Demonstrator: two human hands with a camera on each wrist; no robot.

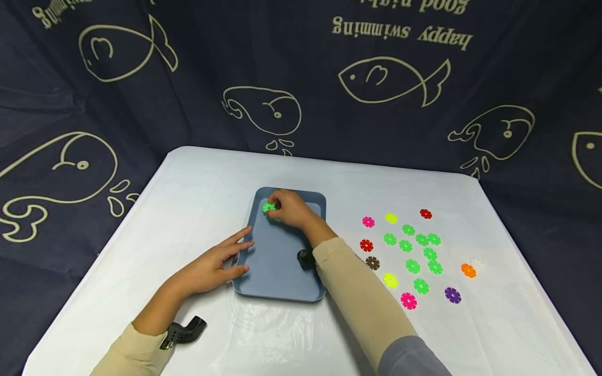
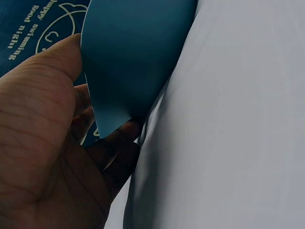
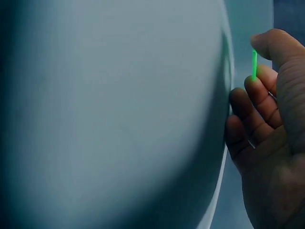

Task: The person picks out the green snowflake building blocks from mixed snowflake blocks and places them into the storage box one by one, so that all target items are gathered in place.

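Over the far left part of a blue-grey tray (image 1: pixel 275 266), my right hand (image 1: pixel 292 210) pinches a small green notched disc (image 1: pixel 268 207) between thumb and fingers. The right wrist view shows the green disc (image 3: pixel 254 65) edge-on between the fingertips. My left hand (image 1: pixel 211 266) lies along the tray's left side, its spread fingers touching the rim. Up close in the left wrist view, the thumb and fingers of the left hand (image 2: pixel 52 133) stand around a corner of the tray (image 2: pixel 133 52). No other disc shows in the tray.
To the tray's right, several loose notched discs lie on the white table (image 1: pixel 188 198): green (image 1: pixel 413 266), pink (image 1: pixel 408 301), red (image 1: pixel 366 245), yellow (image 1: pixel 390 280), brown (image 1: pixel 372 262), purple (image 1: pixel 453 295), orange (image 1: pixel 468 270) and white (image 1: pixel 477 264). A dark cloth (image 1: pixel 310 47) hangs behind.
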